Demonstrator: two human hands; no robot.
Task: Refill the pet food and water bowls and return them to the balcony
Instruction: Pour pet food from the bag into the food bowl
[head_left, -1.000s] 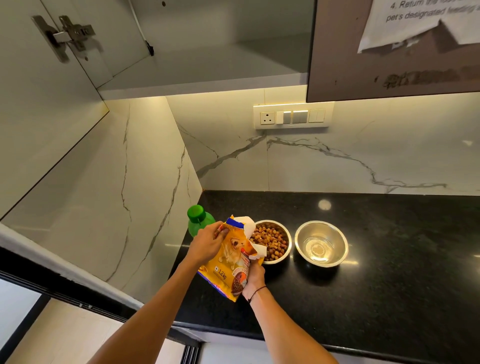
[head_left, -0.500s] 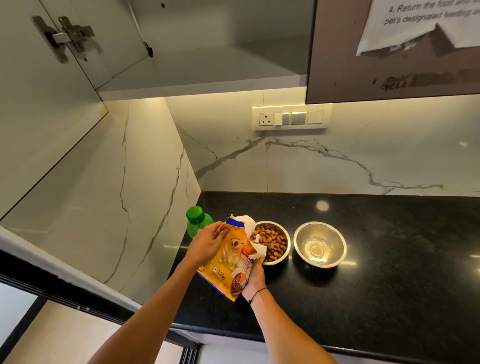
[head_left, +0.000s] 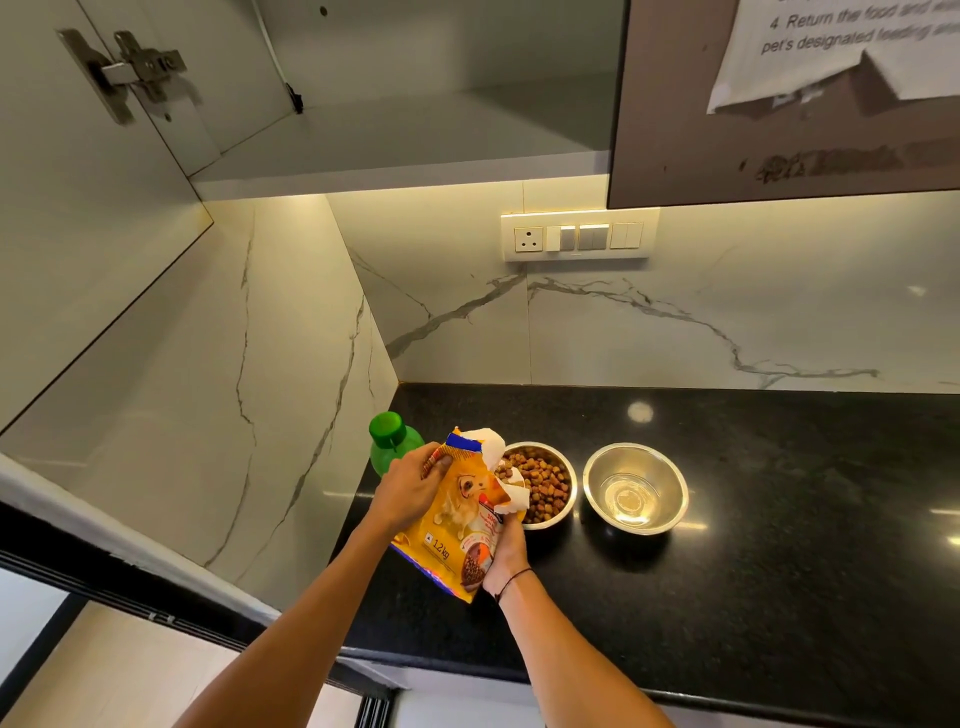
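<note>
A yellow pet food bag (head_left: 457, 525) is held over the black counter, its torn white top tipped toward a steel bowl (head_left: 545, 483) full of brown kibble. My left hand (head_left: 410, 491) grips the bag's upper left edge. My right hand (head_left: 506, 553) holds the bag's lower right side from beneath. To the right stands a second steel bowl (head_left: 636, 488) with a little clear water in it. A green bottle (head_left: 392, 439) with a green cap stands behind the bag, partly hidden by my left hand.
The black counter (head_left: 753, 545) runs right and toward the front edge. Marble walls close the left and back. An open upper cabinet (head_left: 415, 104) hangs overhead with its door swung left; a switch panel (head_left: 579, 236) sits on the back wall.
The bag and both hands stay almost in place; the view has only shifted slightly.
</note>
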